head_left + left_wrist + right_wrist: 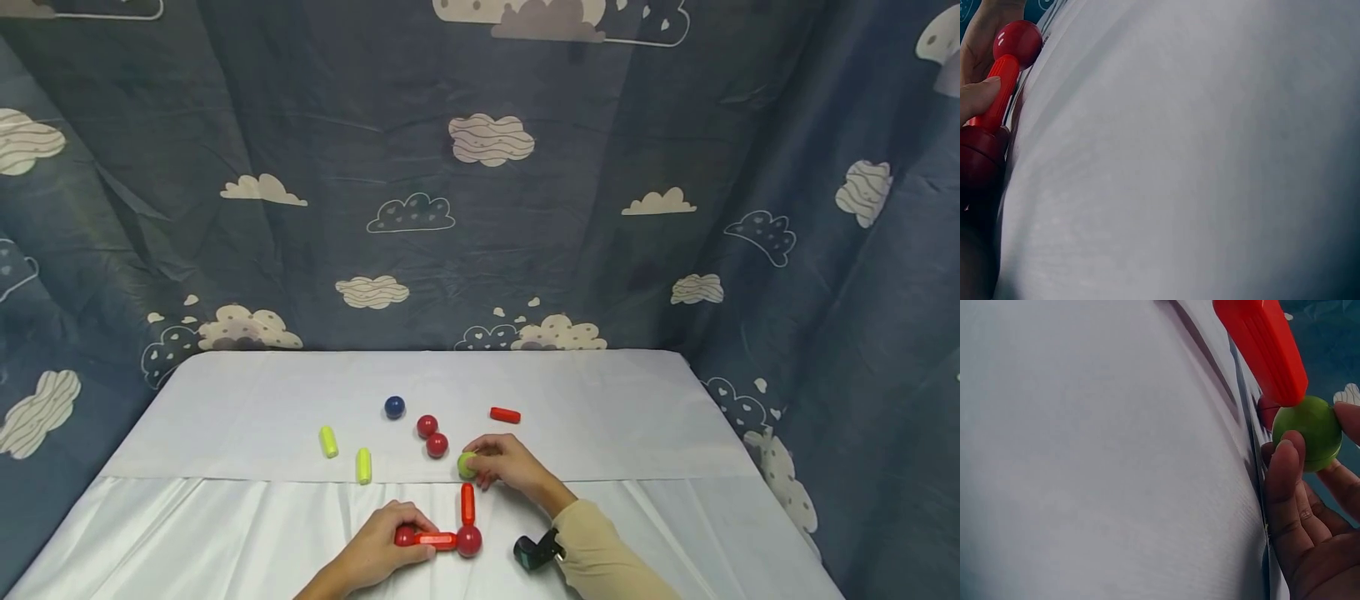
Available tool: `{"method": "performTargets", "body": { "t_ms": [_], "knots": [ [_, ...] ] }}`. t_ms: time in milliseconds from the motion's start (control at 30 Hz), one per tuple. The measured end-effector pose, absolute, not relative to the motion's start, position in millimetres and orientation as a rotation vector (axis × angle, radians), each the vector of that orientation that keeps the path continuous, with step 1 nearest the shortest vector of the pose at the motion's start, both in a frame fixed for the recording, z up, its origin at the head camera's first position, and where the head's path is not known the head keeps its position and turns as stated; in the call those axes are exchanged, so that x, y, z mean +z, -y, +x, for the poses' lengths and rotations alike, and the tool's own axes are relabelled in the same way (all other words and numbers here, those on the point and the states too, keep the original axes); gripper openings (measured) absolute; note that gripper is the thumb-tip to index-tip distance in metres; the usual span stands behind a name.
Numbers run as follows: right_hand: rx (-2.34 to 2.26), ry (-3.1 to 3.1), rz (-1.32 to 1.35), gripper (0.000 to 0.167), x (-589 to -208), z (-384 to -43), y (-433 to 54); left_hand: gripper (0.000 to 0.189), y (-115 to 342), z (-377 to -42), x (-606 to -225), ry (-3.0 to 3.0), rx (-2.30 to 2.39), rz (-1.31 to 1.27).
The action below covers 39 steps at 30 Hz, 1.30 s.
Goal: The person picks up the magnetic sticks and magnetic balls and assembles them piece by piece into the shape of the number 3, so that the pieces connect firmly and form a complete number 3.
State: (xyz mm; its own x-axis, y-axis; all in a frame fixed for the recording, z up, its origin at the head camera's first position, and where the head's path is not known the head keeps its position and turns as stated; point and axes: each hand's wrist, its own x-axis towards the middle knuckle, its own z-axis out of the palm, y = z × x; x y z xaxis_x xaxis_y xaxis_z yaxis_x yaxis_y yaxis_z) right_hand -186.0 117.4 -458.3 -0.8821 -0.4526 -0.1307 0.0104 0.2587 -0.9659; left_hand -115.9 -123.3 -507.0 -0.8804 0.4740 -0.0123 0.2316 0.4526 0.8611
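My left hand (378, 546) grips a red rod (442, 542) with thumb and fingers. A red ball (404, 536) sits at the rod's left end, partly under the fingers, and another red ball (468, 542) joins its right end. From that right ball a second red rod (468, 505) points away toward the back. My right hand (513, 467) pinches a green ball (465, 467) between thumb and fingers, right at the far tip of this second rod. In the right wrist view the green ball (1311, 434) overlaps the rod's end (1282, 381).
Two yellow-green rods (328, 442) lie to the left on the white-covered table (247, 417). Behind the hands are a blue ball (394, 407), two red balls (437, 445) side by side and a loose red rod (505, 415). A dark cloud-patterned curtain (322, 242) hangs behind.
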Motion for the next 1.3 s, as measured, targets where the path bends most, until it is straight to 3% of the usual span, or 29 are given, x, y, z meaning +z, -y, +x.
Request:
{"method": "performTargets", "body": {
  "t_ms": [367,1300],
  "knots": [
    [-1.616,-2.179,-0.364,0.028,-486.4,-194.8,-119.0,0.02,123.4,-115.1,-505.6,-2.454,1.393,0.591],
    [-1.561,-2.232,-0.336,0.027,-493.6,-193.7,-117.8,0.019,123.6,-116.6,-506.3,-2.418,1.398,0.586]
  ]
}}
